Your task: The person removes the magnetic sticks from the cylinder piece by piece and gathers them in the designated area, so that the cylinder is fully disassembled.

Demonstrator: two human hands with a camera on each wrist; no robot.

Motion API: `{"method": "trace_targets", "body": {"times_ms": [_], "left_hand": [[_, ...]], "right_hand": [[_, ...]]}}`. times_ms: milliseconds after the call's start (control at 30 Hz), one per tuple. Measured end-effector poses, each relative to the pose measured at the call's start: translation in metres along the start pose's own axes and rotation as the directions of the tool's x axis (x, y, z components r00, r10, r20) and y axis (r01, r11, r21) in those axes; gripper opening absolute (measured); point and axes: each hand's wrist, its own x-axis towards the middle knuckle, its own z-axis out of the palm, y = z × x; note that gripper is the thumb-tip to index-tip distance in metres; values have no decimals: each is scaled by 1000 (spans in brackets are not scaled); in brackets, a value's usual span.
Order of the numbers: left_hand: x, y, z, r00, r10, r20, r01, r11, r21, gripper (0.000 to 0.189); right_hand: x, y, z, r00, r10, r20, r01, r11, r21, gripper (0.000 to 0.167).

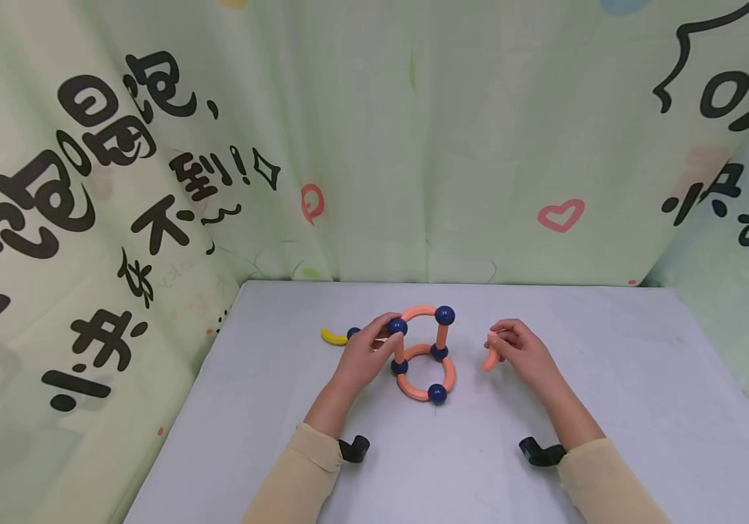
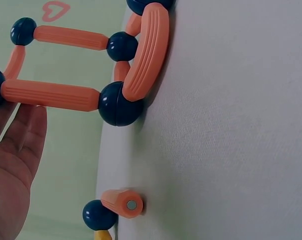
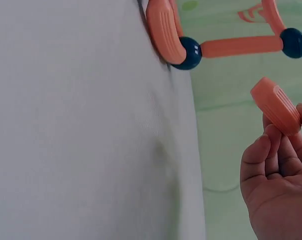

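On the table stands a frame of orange magnetic sticks (image 1: 449,375) and dark blue balls (image 1: 437,394). Its base is a ring of curved sticks, two straight sticks rise from it, and a curved stick (image 1: 421,310) bridges their top balls. My left hand (image 1: 369,353) holds the frame by its upper left ball (image 1: 398,326); in the left wrist view the fingers (image 2: 33,125) lie against the upright stick (image 2: 51,95). To the right of the frame, my right hand (image 1: 523,353) pinches a loose curved orange magnetic stick (image 3: 277,107) by one end, apart from the frame.
Left of the frame, partly behind my left hand, lies a yellow curved stick (image 1: 333,337) joined to a blue ball (image 2: 98,215). That ball also bears an orange stick (image 2: 118,201) with a grey end disc. A patterned curtain (image 1: 479,145) hangs behind the white table (image 1: 610,364).
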Motion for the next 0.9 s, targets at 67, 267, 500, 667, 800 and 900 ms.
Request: {"method": "trace_targets", "body": {"times_ms": [67,267,500,667,800,900], "left_hand": [[0,0,0,1000,-1,-2,1,1000,1,47],[1,-2,1,1000,0,-1,0,1000,-2,47],[1,-2,2,1000,5,-5,-5,1000,-9,47],[0,-2,2,1000,3,-8,-3,1000,-6,47],[0,-2,3,1000,2,-9,-2,1000,-6,47],[1,-2,3,1000,0,-9,0,1000,-7,47]], "right_hand": [[-2,3,-8,1000,2,-3,-2,1000,13,44],[-8,14,-33,1000,14,-24,-14,1000,2,41],[-2,46,-52,996,70,-47,-75,990,-117,50],[0,56,-55,993,109,-47,-114,984,-134,50],[4,62,-55,990,133,-52,-139,979,-147,50],[6,64,-56,988,146,-50,-152,975,-159,51]]}}
